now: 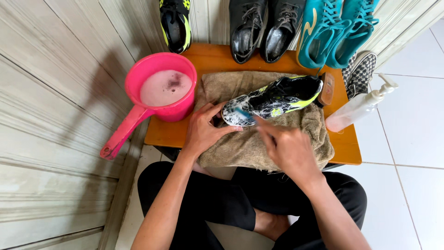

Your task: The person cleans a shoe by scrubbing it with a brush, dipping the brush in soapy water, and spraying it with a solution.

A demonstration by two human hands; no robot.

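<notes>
A black, white and yellow sports shoe point(273, 98) lies on its side on a brown towel point(259, 139), its toe covered in foam. My left hand point(203, 129) rests on the towel and grips the shoe's toe end. My right hand point(286, 148) holds a small brush with a blue head point(242, 112) against the foamy toe. The brush handle is mostly hidden in my fingers.
The towel covers a low orange wooden table point(344, 143). A pink dipper point(162, 88) of soapy water stands at its left. A wooden brush point(326, 89) and a pump bottle point(358, 107) lie at right. Black, teal, checkered and yellow-black shoes line the back wall.
</notes>
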